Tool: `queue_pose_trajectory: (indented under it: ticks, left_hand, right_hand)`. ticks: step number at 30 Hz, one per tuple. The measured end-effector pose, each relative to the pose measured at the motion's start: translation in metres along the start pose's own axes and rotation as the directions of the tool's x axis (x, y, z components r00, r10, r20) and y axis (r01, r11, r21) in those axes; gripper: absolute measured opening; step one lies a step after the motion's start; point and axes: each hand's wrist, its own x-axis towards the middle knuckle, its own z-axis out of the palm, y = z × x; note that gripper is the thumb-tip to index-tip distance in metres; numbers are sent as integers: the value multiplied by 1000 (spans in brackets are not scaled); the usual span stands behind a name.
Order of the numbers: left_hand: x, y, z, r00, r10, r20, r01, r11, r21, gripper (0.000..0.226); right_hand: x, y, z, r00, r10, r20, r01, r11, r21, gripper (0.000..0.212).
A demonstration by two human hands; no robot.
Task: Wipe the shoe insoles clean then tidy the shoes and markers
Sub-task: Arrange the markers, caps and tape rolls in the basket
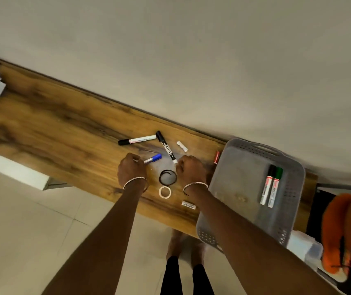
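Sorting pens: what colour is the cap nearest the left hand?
Blue cap, head view.

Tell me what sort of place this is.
Probably a room in a home: a wooden table against a plain wall, a tiled floor, and a grey plastic basket holding markers.

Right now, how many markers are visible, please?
5: black marker and green marker in grey basket; two black-capped markers on table; blue marker in left hand. Others may be hidden.

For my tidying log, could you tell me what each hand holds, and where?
Left hand grips the blue-capped marker by its barrel end. Right hand, fingers curled, touches the black-capped marker at its white end; hold cannot be told.
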Motion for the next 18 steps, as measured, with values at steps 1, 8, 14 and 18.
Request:
queue_pose_trajectory:
  ticks: [1, 8, 14, 18]
  left_hand:
    - [5, -8, 0, 1000, -5, 23, 5, 1000, 20, 15]
    - [21, -33, 15, 947, 291, 135, -321, 876, 360, 20]
    - [25, -39, 20, 873, 465, 146, -473, 735, 485, 18]
    - [23, -38, 17, 881, 465, 85, -445, 753, 485, 17]
  right_hand:
    - [7, -4, 4, 999, 29, 18, -29, 1000, -4, 21]
    - [36, -18, 33, 993, 115, 1, -114, 992, -57, 34]
    - [42, -18, 45, 984, 174, -44, -175, 984, -32, 30]
    - [33, -14, 40, 972, 216, -90, -200, 967, 155, 19]
